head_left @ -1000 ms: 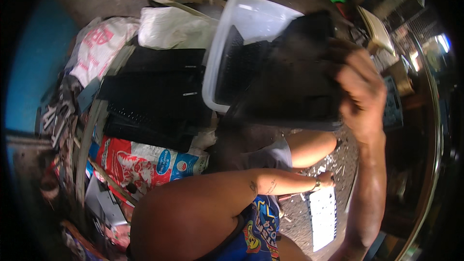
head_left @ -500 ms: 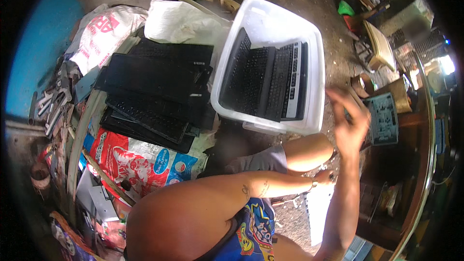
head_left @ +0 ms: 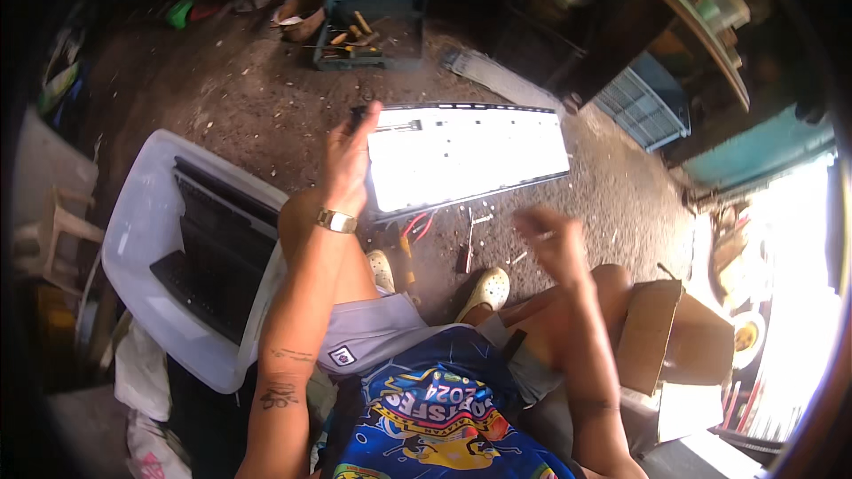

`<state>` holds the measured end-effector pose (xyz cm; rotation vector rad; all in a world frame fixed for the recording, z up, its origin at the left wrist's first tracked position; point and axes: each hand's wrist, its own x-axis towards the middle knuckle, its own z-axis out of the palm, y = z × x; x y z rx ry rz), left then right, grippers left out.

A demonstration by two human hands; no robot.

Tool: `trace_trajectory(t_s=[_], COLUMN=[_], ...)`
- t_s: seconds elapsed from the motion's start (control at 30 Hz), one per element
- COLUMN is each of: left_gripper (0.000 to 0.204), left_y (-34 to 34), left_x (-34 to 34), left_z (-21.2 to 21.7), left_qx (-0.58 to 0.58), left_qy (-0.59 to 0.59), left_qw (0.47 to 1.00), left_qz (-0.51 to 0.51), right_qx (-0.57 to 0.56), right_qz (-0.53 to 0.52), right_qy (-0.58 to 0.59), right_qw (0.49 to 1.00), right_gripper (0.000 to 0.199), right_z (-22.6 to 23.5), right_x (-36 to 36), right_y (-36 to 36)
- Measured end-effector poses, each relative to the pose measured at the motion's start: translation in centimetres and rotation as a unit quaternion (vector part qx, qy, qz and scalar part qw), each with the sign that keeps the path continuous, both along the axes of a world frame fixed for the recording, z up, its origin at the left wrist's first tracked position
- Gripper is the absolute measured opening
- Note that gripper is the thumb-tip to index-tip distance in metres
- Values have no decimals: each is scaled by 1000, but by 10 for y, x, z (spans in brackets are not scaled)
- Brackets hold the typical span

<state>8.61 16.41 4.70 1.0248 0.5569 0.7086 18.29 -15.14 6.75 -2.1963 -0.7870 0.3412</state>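
My left hand [head_left: 348,164] grips the left end of a keyboard panel [head_left: 470,155], a long flat white piece with a dark rim, glaring in the light. The panel is held above the ground in front of my knees. My right hand [head_left: 552,244] hovers off the panel's lower right corner, apart from it; motion blurs its fingers. On the ground below the panel lie red-handled pliers [head_left: 419,227], a screwdriver [head_left: 468,253] and a yellow-handled tool [head_left: 407,264].
To my left stands a white plastic bin [head_left: 126,239] with black keyboards [head_left: 213,293] inside. Ahead is an open tool case [head_left: 377,0] with several tools in it. A cardboard box [head_left: 646,333] stands by my right knee, and a blue grated crate [head_left: 635,102] lies farther right.
My view has swung right, so the bin now sits at left. My left hand has raised the white panel from low beside my leg. The right hand is now lower, near the panel.
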Motion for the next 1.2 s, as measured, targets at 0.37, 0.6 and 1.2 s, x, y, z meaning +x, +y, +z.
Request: trace_trajectory(t_s=[0.37, 0.6, 1.2], left_gripper=[47, 57, 64], left_y=[-18, 8, -38], left_x=[-1, -41, -70], left_z=[-24, 6, 68], left_qx=[73, 119, 58], left_qy=[72, 69, -2], left_qw=[995, 984, 998], left_qz=[11, 117, 8], right_qx=[-253, -349, 176], right_qz=[-210, -243, -143], right_qy=[181, 240, 55], right_qw=[927, 873, 972], right_gripper=[47, 67, 34], right_z=[-298, -426, 27], right_x=[32, -4, 13], right_y=[22, 5, -3])
